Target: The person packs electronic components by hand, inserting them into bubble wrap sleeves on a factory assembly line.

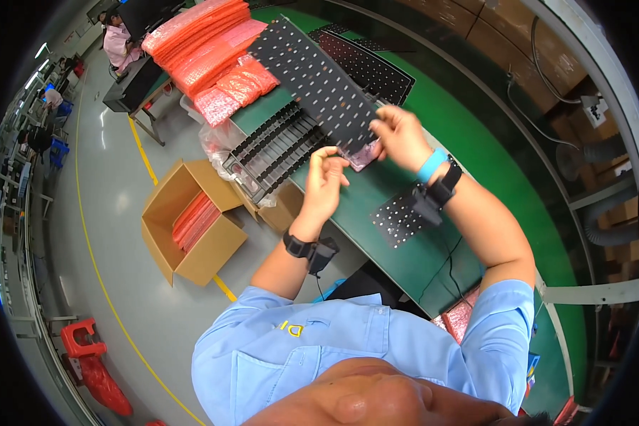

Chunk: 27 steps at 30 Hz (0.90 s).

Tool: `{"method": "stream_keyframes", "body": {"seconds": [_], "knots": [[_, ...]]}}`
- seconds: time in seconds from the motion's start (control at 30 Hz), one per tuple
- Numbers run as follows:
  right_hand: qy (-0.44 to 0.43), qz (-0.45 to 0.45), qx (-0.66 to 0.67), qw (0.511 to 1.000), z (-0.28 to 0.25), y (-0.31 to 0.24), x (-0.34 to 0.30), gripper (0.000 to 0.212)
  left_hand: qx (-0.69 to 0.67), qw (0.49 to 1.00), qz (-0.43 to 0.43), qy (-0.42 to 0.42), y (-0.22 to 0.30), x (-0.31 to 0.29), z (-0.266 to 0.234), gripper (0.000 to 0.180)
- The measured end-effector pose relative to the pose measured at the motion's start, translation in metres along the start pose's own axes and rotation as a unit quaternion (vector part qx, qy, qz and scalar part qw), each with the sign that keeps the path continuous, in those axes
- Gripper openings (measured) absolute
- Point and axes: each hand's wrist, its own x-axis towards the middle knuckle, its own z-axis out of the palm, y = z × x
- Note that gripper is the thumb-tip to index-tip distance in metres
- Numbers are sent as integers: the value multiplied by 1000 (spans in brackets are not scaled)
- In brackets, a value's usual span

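Note:
A long black perforated-looking panel (319, 82) dotted with white rectangles slants over the green table. My right hand (403, 138) is closed on its near right corner, thumb on top. My left hand (324, 181) is at the panel's near left corner, its fingers loosely bent and apart; I cannot make out anything in it. Between the hands, under the panel's near end, shows a piece of pink bubble wrap (363, 157). A smaller black dotted panel (397, 219) lies on the table by my right wrist.
A black slotted rack (273, 153) stands on the table's left side. Behind it are stacked pink-red bubble bags (202, 42). More dark dotted panels (369, 67) lie at the far end. An open cardboard box (213, 266) holding pink-red bags sits at left. A cable (451, 266) crosses the table.

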Motion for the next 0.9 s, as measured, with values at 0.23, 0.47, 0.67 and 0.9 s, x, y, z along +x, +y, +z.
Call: {"method": "stream_keyframes", "body": {"seconds": [0.23, 0.47, 0.67, 0.9], "knots": [[156, -144, -407, 889, -58, 18, 85, 18, 287, 954, 93, 4, -2, -11, 8, 36], [160, -110, -458, 867, -73, 35, 108, 23, 304, 949, 87, 4, -7, -12, 9, 26], [150, -102, -494, 850, -63, 31, 119, 22, 294, 953, 72, 10, -7, -12, 9, 15], [174, -87, -486, 852, -60, 31, 127, 21, 289, 952, 97, 14, -13, -9, 7, 8]]}}
